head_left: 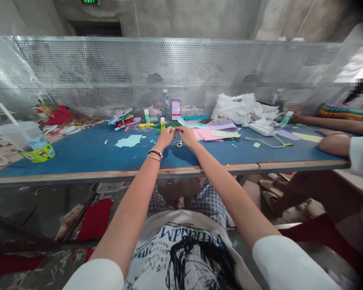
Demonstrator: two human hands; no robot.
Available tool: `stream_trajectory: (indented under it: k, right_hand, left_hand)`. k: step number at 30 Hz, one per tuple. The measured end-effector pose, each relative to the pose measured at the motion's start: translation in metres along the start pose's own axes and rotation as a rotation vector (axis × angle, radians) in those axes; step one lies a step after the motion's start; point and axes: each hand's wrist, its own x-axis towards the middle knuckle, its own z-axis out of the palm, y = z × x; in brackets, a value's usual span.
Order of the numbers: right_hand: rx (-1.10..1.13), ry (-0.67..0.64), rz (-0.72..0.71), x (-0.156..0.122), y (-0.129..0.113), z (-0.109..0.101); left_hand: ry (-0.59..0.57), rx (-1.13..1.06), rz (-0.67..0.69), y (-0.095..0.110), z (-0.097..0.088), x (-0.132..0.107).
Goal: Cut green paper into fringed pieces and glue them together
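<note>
My left hand (166,136) and my right hand (185,135) meet over the blue tabletop, fingertips pinched together. Whatever is between them is too small to make out. Just below the fingers lies a pair of scissors (179,143), its pale handle loops showing. A yellow glue stick (162,124) stands upright right behind my left hand. Pink paper sheets (206,135) and a lilac sheet (224,125) lie to the right of my right hand. Light blue paper (129,141) rests flat to the left, with small scraps around.
A phone (176,109) is propped upright against the perforated metal panel (193,64). A plastic cup with a straw (27,139) stands at the left. A white plastic bag (237,108), a power strip (259,128) and its cable are at right. Another person's arm (334,143) rests at the far right.
</note>
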Motion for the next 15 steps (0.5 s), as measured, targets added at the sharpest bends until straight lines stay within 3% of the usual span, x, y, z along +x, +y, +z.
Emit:
stream_trajectory:
  k: [4, 15]
  right_hand:
    - [0.065, 0.046, 0.016, 0.0005, 0.0002, 0.0007]
    - [0.044, -0.006, -0.037, 0.0007, -0.0001, 0.0006]
  left_hand:
    - [0.013, 0.045, 0.014, -0.0004, -0.0011, -0.0001]
    - [0.011, 0.161, 0.025, -0.0002, -0.0023, -0.0023]
